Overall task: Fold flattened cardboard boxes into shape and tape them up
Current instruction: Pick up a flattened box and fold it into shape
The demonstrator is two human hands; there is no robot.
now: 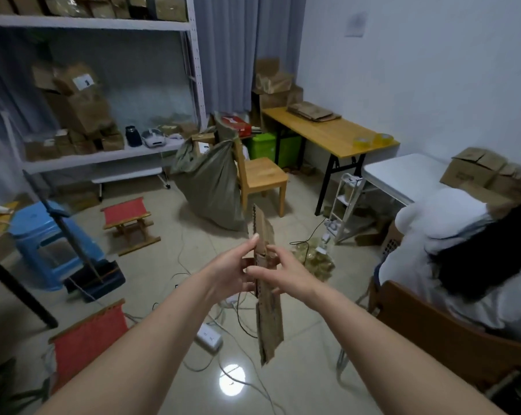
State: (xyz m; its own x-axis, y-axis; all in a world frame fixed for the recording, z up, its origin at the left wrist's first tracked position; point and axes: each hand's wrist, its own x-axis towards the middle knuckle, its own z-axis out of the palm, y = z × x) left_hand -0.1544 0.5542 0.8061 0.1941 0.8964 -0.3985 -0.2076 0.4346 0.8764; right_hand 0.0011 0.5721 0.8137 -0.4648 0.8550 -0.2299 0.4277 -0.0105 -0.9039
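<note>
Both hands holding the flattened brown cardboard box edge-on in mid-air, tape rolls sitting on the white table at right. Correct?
Nearly. The head view shows both hands, left hand and right hand, holding the flattened brown cardboard box edge-on in mid-air, but the yellowish tape rolls sit on the wooden table with black legs, not on the white table.

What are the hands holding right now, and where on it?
A flattened cardboard box, held edge-on and upright. The left hand and right hand grip it from either side around its middle, above the floor.
</note>
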